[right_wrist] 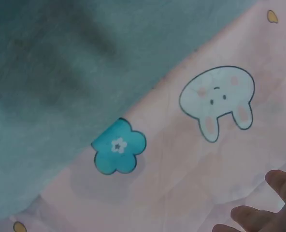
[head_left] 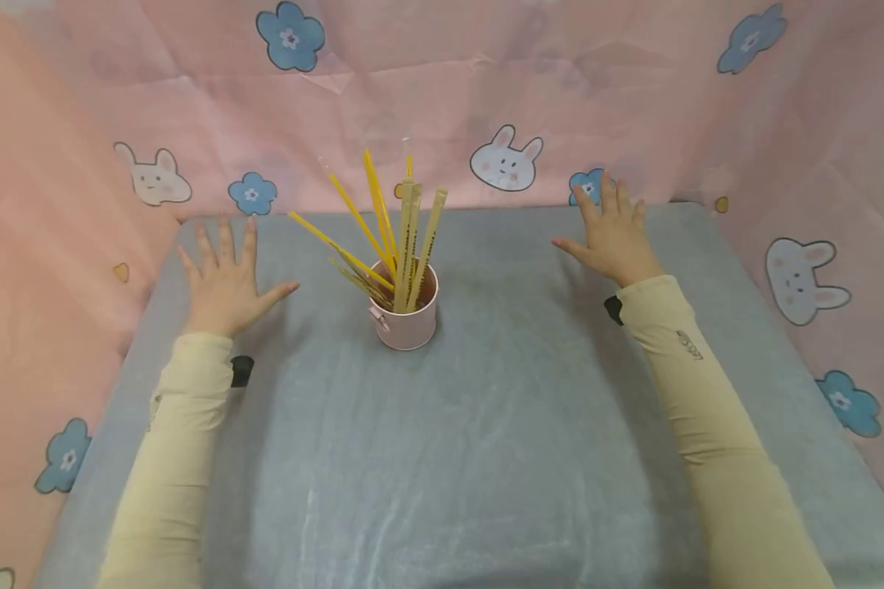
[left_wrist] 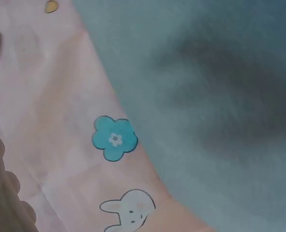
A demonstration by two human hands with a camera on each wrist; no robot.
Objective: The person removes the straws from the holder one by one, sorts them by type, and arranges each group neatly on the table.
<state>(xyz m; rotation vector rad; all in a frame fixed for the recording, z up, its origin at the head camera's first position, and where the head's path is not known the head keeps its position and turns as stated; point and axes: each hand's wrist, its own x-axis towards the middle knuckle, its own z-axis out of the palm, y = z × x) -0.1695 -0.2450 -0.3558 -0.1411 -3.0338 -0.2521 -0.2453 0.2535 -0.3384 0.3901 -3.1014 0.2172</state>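
A small pale-pink bucket [head_left: 407,329] stands upright toward the back of the grey table, left of centre. Several straws lean out of it: yellow ones [head_left: 354,209] and some in printed paper wrappers [head_left: 430,237]. To the left of the bucket, the left hand [head_left: 224,290] is held with its fingers spread and holds nothing. The right hand [head_left: 615,241] is spread out likewise on the far right side, apart from the bucket and holding nothing. Fingers of the left hand [left_wrist: 3,188] and the right hand [right_wrist: 264,212] show at the edges of the wrist views.
A grey cloth covers the table [head_left: 442,458]. Pink curtain [head_left: 412,90] with rabbits and blue flowers hangs behind and along both sides. Each sleeved wrist carries a dark camera piece, such as the left one [head_left: 241,371].
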